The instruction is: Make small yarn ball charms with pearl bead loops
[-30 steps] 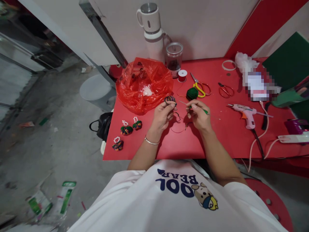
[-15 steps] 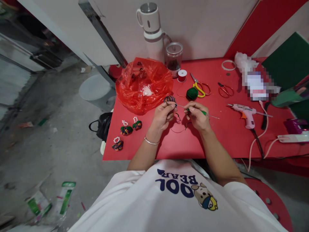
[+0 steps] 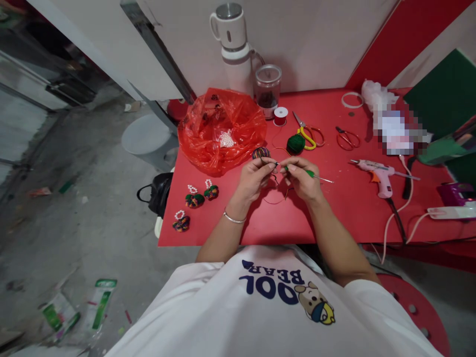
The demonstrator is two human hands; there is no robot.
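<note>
My left hand [image 3: 253,179] is closed in a pinch on a small dark bit of yarn [image 3: 275,164], mostly hidden by the fingertips. In my right hand [image 3: 305,182] is a crochet hook with a green handle [image 3: 310,173]; its thin metal end sticks out to the right. The two hands nearly meet at the yarn. Loose yarn [image 3: 274,202] loops on the table below them. Just beyond my left fingers lies a multicoloured yarn ball [image 3: 261,152], and farther right a green yarn ball [image 3: 295,144].
Beaded yarn pieces [image 3: 194,200] lie left on the red table [image 3: 278,230]. A red plastic bag [image 3: 201,134] holds white beads [image 3: 226,139]. Scissors [image 3: 308,136], red-handled snips [image 3: 347,140], a thread spool [image 3: 280,116], a clear jar [image 3: 268,89] and a glue gun [image 3: 377,174] also lie around.
My hands have come closer together, the left shifting slightly right and the right slightly left. Less of the hook's metal shaft shows between them. The other things stay put.
</note>
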